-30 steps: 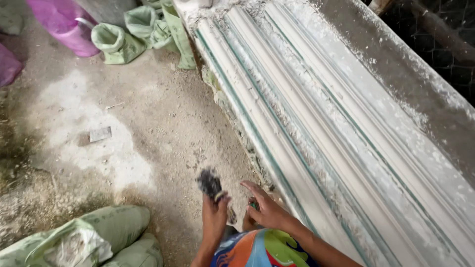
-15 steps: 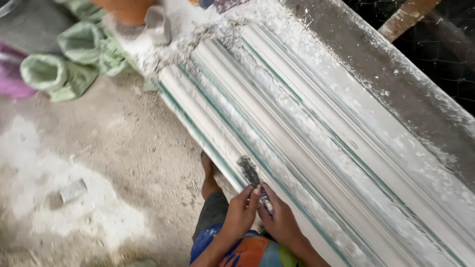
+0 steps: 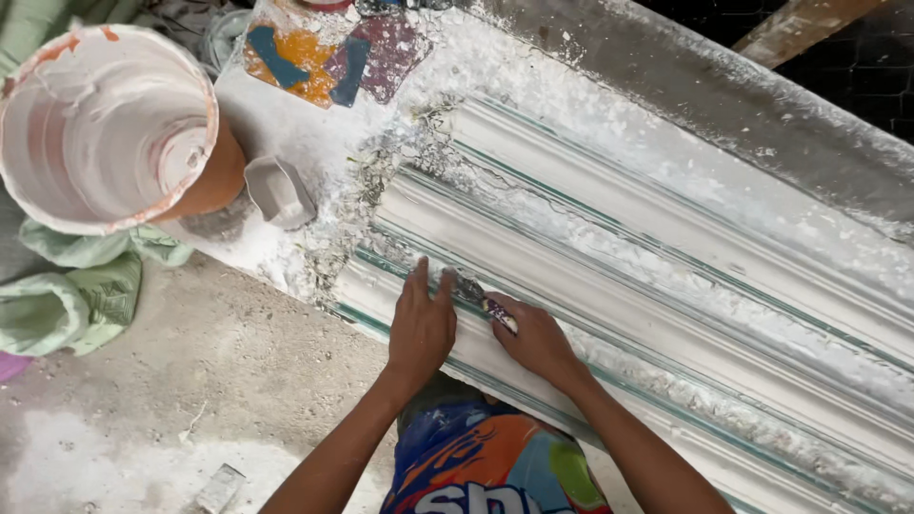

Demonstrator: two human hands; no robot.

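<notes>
A small dark-bristled brush [image 3: 481,300] is pinched in the right hand [image 3: 535,341] against the long white ribbed plaster moulding [image 3: 609,314] on the counter [image 3: 286,124]; the left hand [image 3: 421,324] is laid flat, fingers together, beside it. The moulding is judged stiff yet brittle, best supported underneath.

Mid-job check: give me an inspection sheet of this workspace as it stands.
Surface: long white plaster moulding with green-edged grooves, dusted with crumbs.
Job's things: small dark brush, tip on a groove.
Clutter: plaster-caked orange bucket; small grey bowl; green sacks.
Hands: left hand flat on the moulding; right hand, fingers closed on the brush.
Cables: nothing seen.
Surroundings: dusty concrete floor; wooden beam.
</notes>
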